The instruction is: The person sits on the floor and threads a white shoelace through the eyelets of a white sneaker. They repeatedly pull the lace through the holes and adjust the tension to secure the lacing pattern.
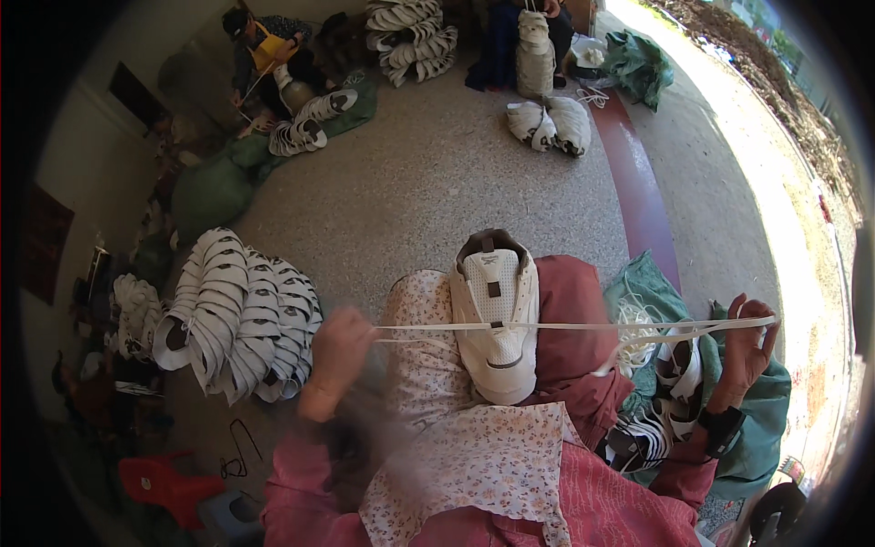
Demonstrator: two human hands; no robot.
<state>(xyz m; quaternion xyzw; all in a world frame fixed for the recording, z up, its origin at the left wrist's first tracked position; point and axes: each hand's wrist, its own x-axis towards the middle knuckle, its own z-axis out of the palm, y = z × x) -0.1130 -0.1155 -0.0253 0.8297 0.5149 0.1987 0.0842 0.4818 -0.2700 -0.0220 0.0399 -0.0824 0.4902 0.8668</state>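
Note:
A cream sneaker [512, 376] rests toe toward me between my knees, its perforated tongue and dark collar showing. A flat white shoelace [583, 325] runs across its front and stretches tautly out to both sides. On the left, my left hand [341, 354] is closed around one end of the lace, slightly blurred. Far out to the right, my right hand [746, 357] pinches the other end between thumb and fingers, with a dark band on the wrist. A looser strand of lace hangs beneath the taut one on the right.
Stacked white shoe uppers [241, 314] stand at my left. Beside my right knee, a green sack [761, 410] bears loose laces [635, 333] and more uppers [679, 365]. A red stool [159, 488] is at lower left. Another person [273, 55] works at the far left.

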